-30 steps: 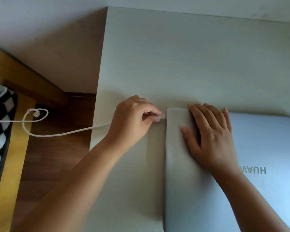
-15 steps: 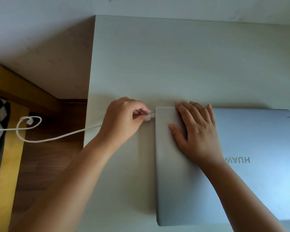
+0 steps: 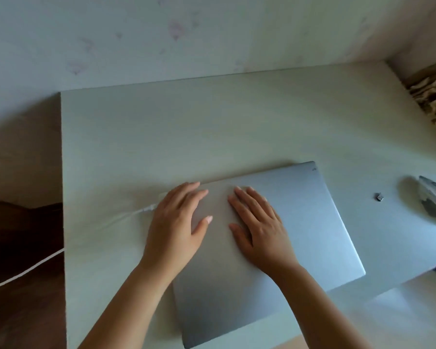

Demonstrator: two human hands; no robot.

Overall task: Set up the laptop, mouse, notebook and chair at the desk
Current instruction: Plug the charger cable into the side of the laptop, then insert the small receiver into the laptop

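Closed laptop on desk, both hands flat on lid.

Cable (image 3: 30, 263) runs from the floor up to the laptop's left edge, just left of the left hand (image 3: 176, 227). Left hand and right hand (image 3: 259, 230) lie palm-down, fingers spread, gripping nothing, on the laptop (image 3: 320, 222). Small dark item (image 3: 378, 197) and mouse (image 3: 433, 197) sit right of both hands on the desk (image 3: 161, 137).
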